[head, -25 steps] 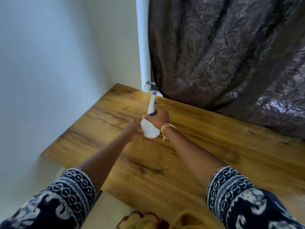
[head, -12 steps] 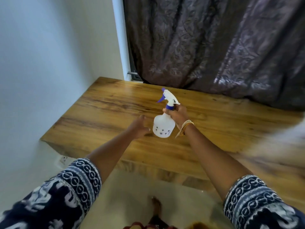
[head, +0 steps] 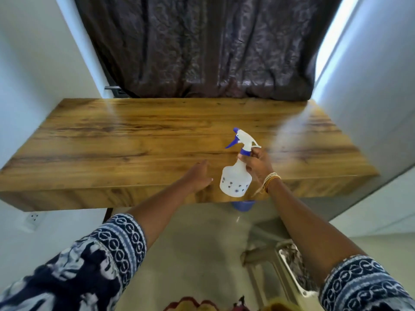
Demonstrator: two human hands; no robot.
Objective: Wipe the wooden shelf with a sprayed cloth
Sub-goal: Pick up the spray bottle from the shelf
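Right hand [head: 257,163] grasps the neck of the spray bottle [head: 235,179], fingers curled round it just under the blue-and-white trigger head; nozzle points left. Bottle is upright, white translucent with small blue flower print, over the front edge of the wooden shelf [head: 134,140], right of centre. Bangles [head: 270,179] on that wrist. Left hand [head: 197,177] is released, fingers straight, just left of the bottle near the front edge; contact with the wood unclear. Dark curtain [head: 202,46] hangs along the shelf's back edge. White walls both sides. Wall socket [head: 33,218] below the front-left corner.
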